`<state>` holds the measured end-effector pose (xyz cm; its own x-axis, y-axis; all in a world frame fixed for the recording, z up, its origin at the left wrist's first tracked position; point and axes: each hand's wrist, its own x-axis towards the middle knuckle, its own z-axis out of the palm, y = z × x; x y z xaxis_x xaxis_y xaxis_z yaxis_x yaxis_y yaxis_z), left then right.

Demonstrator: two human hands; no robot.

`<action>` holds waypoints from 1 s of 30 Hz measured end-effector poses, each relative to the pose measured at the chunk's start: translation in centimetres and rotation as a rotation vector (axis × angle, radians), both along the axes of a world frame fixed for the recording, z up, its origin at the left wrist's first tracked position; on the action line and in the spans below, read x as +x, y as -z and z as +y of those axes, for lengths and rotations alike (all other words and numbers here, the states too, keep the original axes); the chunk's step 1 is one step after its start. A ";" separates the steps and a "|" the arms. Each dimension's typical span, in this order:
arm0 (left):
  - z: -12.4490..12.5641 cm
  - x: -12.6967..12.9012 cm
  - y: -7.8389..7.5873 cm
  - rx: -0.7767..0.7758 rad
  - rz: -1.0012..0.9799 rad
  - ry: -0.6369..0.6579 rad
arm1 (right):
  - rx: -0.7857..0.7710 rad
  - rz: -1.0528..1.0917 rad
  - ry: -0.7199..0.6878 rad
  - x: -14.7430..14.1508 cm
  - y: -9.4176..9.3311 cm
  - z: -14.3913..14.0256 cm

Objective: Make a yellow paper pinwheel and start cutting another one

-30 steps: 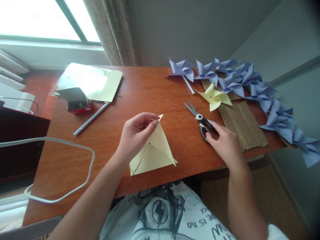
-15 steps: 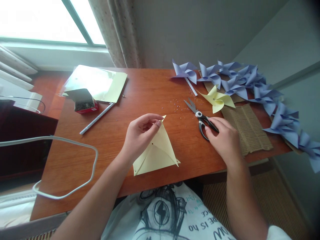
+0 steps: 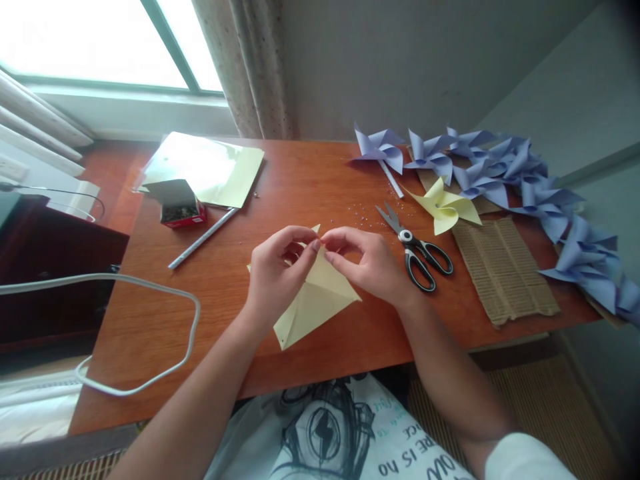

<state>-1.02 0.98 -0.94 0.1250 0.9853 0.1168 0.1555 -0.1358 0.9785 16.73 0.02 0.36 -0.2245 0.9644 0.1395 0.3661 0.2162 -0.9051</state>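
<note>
A pale yellow folded paper [image 3: 315, 303] lies on the brown wooden desk [image 3: 300, 180], its tip lifted. My left hand [image 3: 280, 270] pinches that top corner. My right hand [image 3: 367, 263] meets it from the right, fingertips closed on the same corner of the paper. Black-handled scissors [image 3: 417, 250] lie on the desk just right of my right hand, untouched. Tiny beads [image 3: 357, 210] are scattered behind my hands.
A finished yellow pinwheel [image 3: 445, 207] and several blue pinwheels [image 3: 510, 170] line the right side, beside corrugated cardboard [image 3: 505, 270]. At back left sit yellow sheets in plastic [image 3: 210, 167], a small red box [image 3: 177, 203] and a grey stick [image 3: 203, 239]. A white cable [image 3: 145, 333] loops at left.
My right hand has left the scissors and moved left to the paper's top corner. The paper has shifted a little under both hands. The view has drifted left.
</note>
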 end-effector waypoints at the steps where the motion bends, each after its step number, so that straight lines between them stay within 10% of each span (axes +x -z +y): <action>1: 0.0 0.0 -0.1 -0.011 0.011 0.001 | -0.016 0.025 0.020 -0.1 0.3 0.0; 13: 0.2 0.1 -1.0 -0.304 -0.190 0.063 | -0.303 0.388 0.059 0.3 1.1 -0.7; 30: 0.1 0.1 -1.0 -0.350 -0.203 0.124 | -0.298 0.353 0.052 0.5 1.1 -0.8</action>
